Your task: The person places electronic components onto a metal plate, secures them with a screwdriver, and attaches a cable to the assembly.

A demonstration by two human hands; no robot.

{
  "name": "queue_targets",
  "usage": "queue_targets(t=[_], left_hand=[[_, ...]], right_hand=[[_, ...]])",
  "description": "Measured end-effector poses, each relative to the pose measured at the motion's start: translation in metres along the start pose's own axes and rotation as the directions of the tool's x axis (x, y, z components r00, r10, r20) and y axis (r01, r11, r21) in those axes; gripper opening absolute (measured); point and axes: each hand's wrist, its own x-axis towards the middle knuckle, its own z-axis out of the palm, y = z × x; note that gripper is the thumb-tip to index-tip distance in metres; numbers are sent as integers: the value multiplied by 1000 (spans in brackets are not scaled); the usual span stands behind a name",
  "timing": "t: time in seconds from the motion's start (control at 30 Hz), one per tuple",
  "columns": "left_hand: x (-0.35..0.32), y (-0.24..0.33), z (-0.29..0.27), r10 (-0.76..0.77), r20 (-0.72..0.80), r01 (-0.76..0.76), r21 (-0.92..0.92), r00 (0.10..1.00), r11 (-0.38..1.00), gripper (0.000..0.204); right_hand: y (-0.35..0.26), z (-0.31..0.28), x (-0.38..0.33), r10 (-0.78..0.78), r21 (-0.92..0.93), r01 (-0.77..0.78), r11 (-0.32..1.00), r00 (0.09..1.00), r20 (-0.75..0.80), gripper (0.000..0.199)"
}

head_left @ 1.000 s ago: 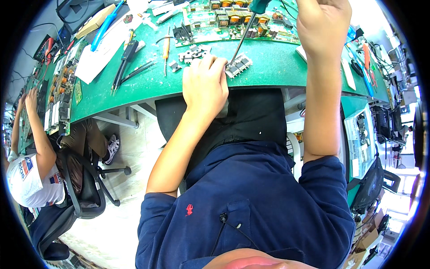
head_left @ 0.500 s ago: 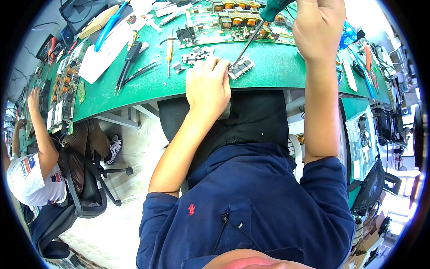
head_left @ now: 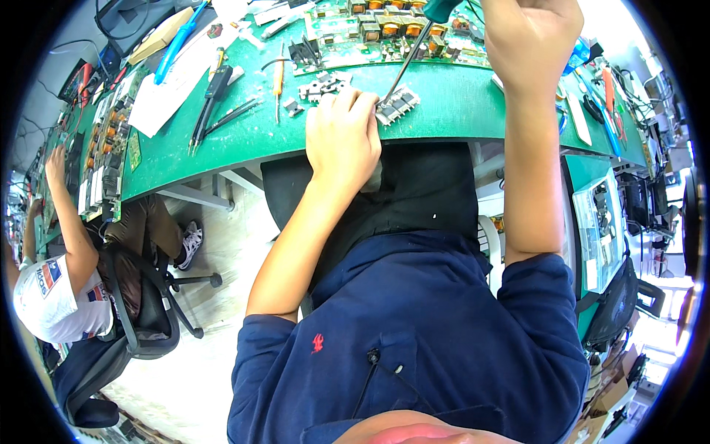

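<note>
My left hand [head_left: 344,133] rests at the bench's near edge, fingers closed on the left end of a small metal heat sink strip with black components [head_left: 397,106]. The fingertips are partly hidden. A screwdriver [head_left: 412,58] with a dark green handle slants down from the upper right, its tip against the strip beside my left fingers. My right hand [head_left: 531,48] is raised at the top edge, its fingers curled at the upper end of the handle, partly cut off by the frame. Similar loose metal-and-black pieces [head_left: 325,86] lie left of the strip.
Circuit boards with orange-wound coils [head_left: 392,33] span the back of the green bench [head_left: 244,144]. Left lie a yellow-handled tool [head_left: 279,81], black tweezers [head_left: 231,117] and white paper [head_left: 159,111]. A clear plastic box [head_left: 597,229] stands at right. Another person [head_left: 63,288] sits at left.
The screwdriver handle has shifted slightly left and up, while its tip stays at the strip. My right hand has turned a little; my left hand remains nearly in place.
</note>
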Motion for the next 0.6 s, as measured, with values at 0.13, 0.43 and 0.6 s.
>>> queue_targets(t=[0.13, 0.43, 0.6], left_hand=[[0, 0, 0, 4, -2, -4, -2, 1000, 1000, 10], [2, 2, 0, -10, 20, 10, 8, 1000, 1000, 10], [0, 0, -1, -13, 12, 13, 2, 1000, 1000, 10]], right_hand=[[-2, -5, 3, -23, -34, 24, 999, 999, 25, 21], [0, -10, 4, 29, 249, -67, 966, 987, 155, 20], [-18, -6, -1, 70, 278, -86, 957, 995, 65, 20]])
